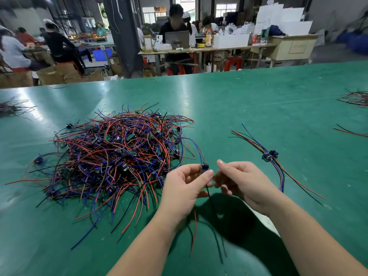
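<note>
Hands observed close together above the near part of the green table [249, 108], just right of centre. Left hand [184, 189]: a small dark part [204, 167] is pinched between thumb and forefinger and held clear of the table surface. Blue wires [196, 146] are seen arching from the part up and left toward the heap. A black wire [210, 198] hangs down from it between the two hands, and a red wire [195, 226] shows lower down beside the left wrist. Right hand [246, 183]: forefinger raised and nearly straight, remaining fingers curled inward toward the left thumb, fingertips just beside the part (whether anything is pinched by them cannot be told, as the contact point is hidden).

Heap of wires [117, 156] noted to the left of the hands: red, blue and black leads are tangled together with many small dark parts among them, and its near edge lies just beside the left hand. Small bundle [269, 155] noted to the right, well apart from the heap: a few parts lie side by side, with their leads laid roughly parallel, running to upper left and lower right. A further wire bundle [356, 98] is recorded at the far right edge of the table and another loose bunch [12, 108] at the far left edge. Beyond the table, other benches are seen, with seated people and a laptop [177, 39] (background blurred; detail not resolved).
</note>
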`<action>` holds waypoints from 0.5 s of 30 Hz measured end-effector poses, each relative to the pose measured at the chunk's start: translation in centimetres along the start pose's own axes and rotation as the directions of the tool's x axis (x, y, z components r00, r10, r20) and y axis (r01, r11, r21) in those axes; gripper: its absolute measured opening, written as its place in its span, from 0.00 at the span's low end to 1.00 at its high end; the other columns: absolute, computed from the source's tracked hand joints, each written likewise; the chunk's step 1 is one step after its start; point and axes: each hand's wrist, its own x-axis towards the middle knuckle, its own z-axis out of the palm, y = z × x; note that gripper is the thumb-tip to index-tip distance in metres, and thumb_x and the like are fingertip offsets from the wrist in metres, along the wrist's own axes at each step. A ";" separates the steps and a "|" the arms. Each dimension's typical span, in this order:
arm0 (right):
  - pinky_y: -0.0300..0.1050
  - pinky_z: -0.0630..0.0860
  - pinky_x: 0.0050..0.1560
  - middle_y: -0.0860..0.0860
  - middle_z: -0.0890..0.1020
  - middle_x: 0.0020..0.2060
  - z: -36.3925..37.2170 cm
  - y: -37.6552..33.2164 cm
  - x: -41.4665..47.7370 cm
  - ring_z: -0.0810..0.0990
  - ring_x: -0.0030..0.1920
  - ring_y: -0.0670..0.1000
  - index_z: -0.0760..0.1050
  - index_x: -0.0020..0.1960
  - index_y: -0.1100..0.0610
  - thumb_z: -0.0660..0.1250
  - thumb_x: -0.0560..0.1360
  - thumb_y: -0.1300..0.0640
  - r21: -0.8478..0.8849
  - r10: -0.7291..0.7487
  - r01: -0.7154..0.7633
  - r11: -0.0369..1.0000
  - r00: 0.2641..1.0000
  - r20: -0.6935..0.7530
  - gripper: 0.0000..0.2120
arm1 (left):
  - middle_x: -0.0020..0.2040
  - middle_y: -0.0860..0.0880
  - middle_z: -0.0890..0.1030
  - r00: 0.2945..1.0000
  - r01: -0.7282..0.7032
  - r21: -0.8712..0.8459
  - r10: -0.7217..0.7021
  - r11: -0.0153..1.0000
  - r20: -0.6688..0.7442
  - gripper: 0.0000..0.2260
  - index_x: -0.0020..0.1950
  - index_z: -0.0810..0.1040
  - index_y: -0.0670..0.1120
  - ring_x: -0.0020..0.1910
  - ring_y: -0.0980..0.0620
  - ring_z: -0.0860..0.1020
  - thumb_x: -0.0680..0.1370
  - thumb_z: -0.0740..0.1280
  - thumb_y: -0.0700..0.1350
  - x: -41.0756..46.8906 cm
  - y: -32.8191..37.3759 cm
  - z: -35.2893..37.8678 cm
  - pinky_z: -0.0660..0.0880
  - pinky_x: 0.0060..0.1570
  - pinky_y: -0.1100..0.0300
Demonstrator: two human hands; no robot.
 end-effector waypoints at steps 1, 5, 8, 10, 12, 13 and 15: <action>0.36 0.66 0.26 0.57 0.79 0.31 -0.1 0.0 0.2 0.70 0.26 0.48 0.81 0.37 0.60 0.68 0.66 0.46 0.019 -0.006 0.008 1.000 0.999 -0.052 0.16 | 0.35 0.48 0.84 1.000 0.013 0.008 -0.013 1.000 0.020 0.05 0.45 0.81 0.43 0.29 0.54 0.80 0.71 0.73 0.38 -0.2 0.1 0.1 0.76 0.28 0.64; 0.37 0.66 0.31 0.53 0.76 0.30 -0.5 0.0 0.2 0.68 0.28 0.47 0.83 0.43 0.61 0.72 0.61 0.48 0.066 0.011 -0.011 0.998 1.000 0.002 0.18 | 0.37 0.47 0.84 0.968 0.104 0.057 -0.115 0.993 0.223 0.10 0.42 0.84 0.42 0.27 0.54 0.78 0.66 0.75 0.46 -0.9 0.4 0.4 0.75 0.28 0.64; 0.41 0.66 0.33 0.54 0.78 0.29 -0.6 -0.2 -0.1 0.70 0.28 0.49 0.84 0.38 0.61 0.74 0.59 0.52 0.084 0.017 -0.024 0.996 0.996 0.086 0.13 | 0.40 0.46 0.85 0.946 0.146 0.086 -0.164 0.986 0.278 0.10 0.43 0.84 0.43 0.29 0.53 0.80 0.71 0.72 0.49 -1.3 0.5 0.8 0.76 0.29 0.63; 0.38 0.67 0.30 0.53 0.77 0.27 -0.8 -0.4 -0.1 0.71 0.26 0.47 0.83 0.35 0.60 0.74 0.59 0.56 0.104 0.020 -0.027 0.994 0.998 0.065 0.09 | 0.37 0.47 0.83 0.947 0.180 0.070 -0.192 0.981 0.257 0.11 0.42 0.82 0.43 0.29 0.53 0.80 0.70 0.70 0.50 -1.3 0.6 0.9 0.77 0.29 0.62; 0.33 0.68 0.27 0.52 0.77 0.26 -1.0 -0.7 0.0 0.72 0.25 0.44 0.82 0.32 0.59 0.73 0.60 0.59 0.137 0.036 -0.034 0.990 0.999 -0.008 0.04 | 0.35 0.46 0.83 0.938 0.220 0.076 -0.233 0.972 0.259 0.09 0.42 0.79 0.41 0.29 0.53 0.80 0.72 0.70 0.47 -1.4 0.7 0.9 0.77 0.29 0.62; 0.32 0.69 0.26 0.51 0.77 0.26 -1.3 -0.9 0.1 0.72 0.24 0.44 0.81 0.32 0.59 0.73 0.60 0.60 0.170 0.042 -0.031 0.985 0.997 -0.060 0.03 | 0.34 0.45 0.83 0.927 0.241 0.096 -0.258 0.966 0.273 0.08 0.41 0.78 0.41 0.29 0.53 0.80 0.73 0.70 0.45 -1.4 0.7 0.9 0.77 0.29 0.63; 0.32 0.70 0.25 0.50 0.77 0.25 -2.1 -1.4 0.2 0.73 0.23 0.43 0.78 0.35 0.61 0.71 0.61 0.62 0.243 0.042 0.004 0.970 0.982 -0.185 0.04 | 0.35 0.44 0.83 0.894 0.265 0.149 -0.300 0.953 0.333 0.06 0.40 0.79 0.42 0.30 0.52 0.81 0.74 0.71 0.44 -1.7 0.7 0.7 0.77 0.30 0.63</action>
